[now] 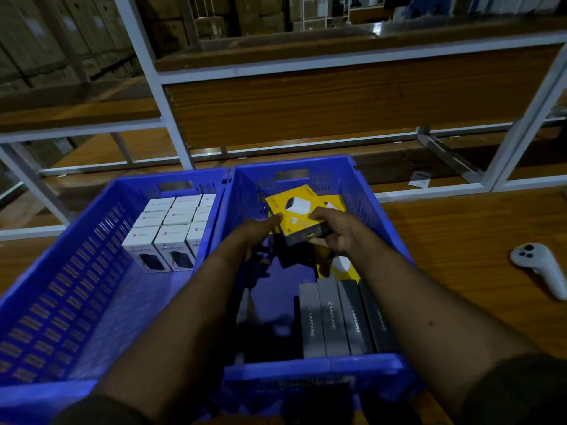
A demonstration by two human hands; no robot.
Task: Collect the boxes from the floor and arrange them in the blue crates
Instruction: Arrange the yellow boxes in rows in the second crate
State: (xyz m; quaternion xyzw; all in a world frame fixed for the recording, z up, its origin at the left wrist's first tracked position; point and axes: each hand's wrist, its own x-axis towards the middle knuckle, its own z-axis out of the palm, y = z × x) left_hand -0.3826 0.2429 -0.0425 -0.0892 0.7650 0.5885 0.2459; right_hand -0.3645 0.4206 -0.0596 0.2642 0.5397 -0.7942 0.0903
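Two blue crates stand side by side on a wooden surface. The left crate (pixel 76 271) holds several white boxes (pixel 171 228) packed at its far end. Inside the right crate (pixel 368 368) lie several grey boxes (pixel 334 317) at the near right and another yellow box (pixel 340 266) behind them. Both my hands are over the right crate with a yellow box (pixel 296 210) between them. My right hand (pixel 336 230) grips its near right edge, fingers curled round it. My left hand (pixel 260 231) touches its left edge with the fingertips.
A white hand controller (pixel 541 265) lies on the wooden surface to the right of the crates. White metal rack frames (pixel 159 81) with wooden shelves rise behind the crates. A small white paper (pixel 420 179) lies on the far shelf.
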